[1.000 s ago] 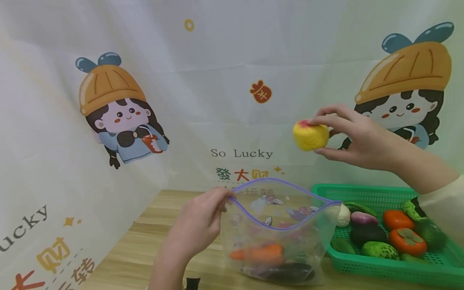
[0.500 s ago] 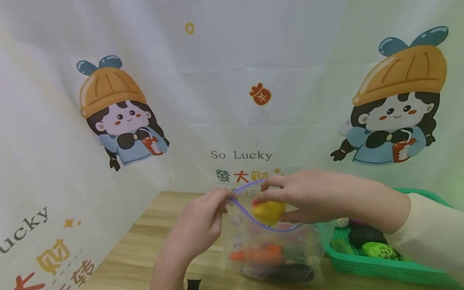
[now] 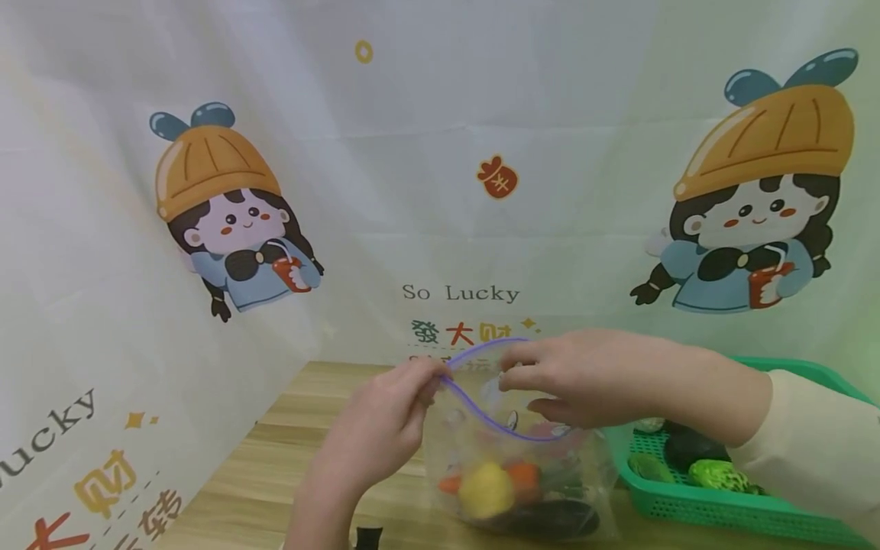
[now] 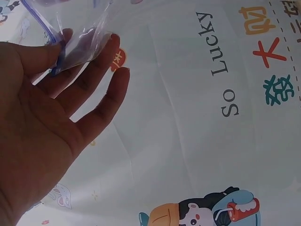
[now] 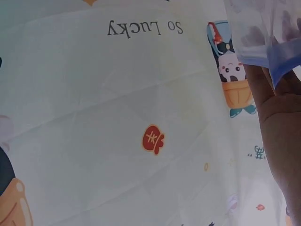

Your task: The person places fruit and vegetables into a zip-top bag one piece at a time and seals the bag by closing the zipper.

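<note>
A clear zip bag [image 3: 591,477] with a purple zip edge stands with its mouth open. My left hand [image 3: 381,424] pinches the left corner of that mouth between thumb and forefinger; in the left wrist view its other fingers spread away from the film. Over the bag's mouth is my right hand [image 3: 584,378], fingers loosely bent and holding nothing. Bag film [image 5: 249,37] overlaps its fingers in the right wrist view. Low in the bag sits a yellow fruit [image 3: 486,489], blurred through the plastic. It covers part of an orange carrot [image 3: 525,477], above a long dark eggplant [image 3: 557,519].
To the right of the bag a green basket [image 3: 660,500] holds vegetables, among them a light-green wrinkled one [image 3: 718,475] and a dark one [image 3: 690,447]. My right sleeve hides much of it. A printed curtain [image 3: 412,191] rises behind the wooden table [image 3: 261,458].
My right hand brought the yellow fruit left and down from the air into the bag's mouth, then let go. The fruit dropped to the bag's lower part. My left hand stayed at the corner.
</note>
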`<act>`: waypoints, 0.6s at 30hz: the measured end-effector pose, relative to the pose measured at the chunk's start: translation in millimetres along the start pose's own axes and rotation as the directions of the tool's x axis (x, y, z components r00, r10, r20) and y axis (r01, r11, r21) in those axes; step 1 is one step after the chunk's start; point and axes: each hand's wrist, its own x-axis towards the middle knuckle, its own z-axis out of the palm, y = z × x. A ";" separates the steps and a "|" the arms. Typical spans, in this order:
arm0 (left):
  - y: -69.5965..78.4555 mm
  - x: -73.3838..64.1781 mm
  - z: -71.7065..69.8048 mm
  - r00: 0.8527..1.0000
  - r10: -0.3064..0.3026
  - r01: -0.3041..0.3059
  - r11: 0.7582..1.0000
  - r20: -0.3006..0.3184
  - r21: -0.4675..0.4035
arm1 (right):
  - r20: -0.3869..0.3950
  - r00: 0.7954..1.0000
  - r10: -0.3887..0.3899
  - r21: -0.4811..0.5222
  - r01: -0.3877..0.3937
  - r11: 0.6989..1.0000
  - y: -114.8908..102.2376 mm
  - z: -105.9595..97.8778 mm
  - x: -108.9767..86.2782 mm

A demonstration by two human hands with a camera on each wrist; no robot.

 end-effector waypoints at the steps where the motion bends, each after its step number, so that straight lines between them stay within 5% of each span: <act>1: -0.1 0.0 0.1 1.000 0.001 -0.001 1.000 0.010 -0.003 | -0.031 0.999 -0.011 -0.016 0.010 1.000 2.7 0.3 -1.6; 5: -1.1 -0.3 0.8 0.999 0.010 -0.010 1.000 0.041 -0.017 | -0.152 0.988 -0.020 -0.100 0.005 0.995 14.6 -0.7 -9.7; 9: -1.8 -0.5 1.2 0.999 0.025 -0.024 0.999 0.032 -0.026 | -0.181 0.980 0.082 -0.147 -0.110 0.983 27.6 -5.5 -20.8; 13: -2.3 -0.4 1.1 1.000 0.026 -0.026 1.000 0.007 -0.017 | -0.135 0.962 0.237 -0.130 -0.254 0.958 45.1 -6.5 -33.0; 18: -2.5 -0.2 0.8 1.000 0.023 -0.023 1.000 0.000 0.000 | 0.022 0.907 0.421 -0.049 -0.420 0.906 68.7 4.7 -47.5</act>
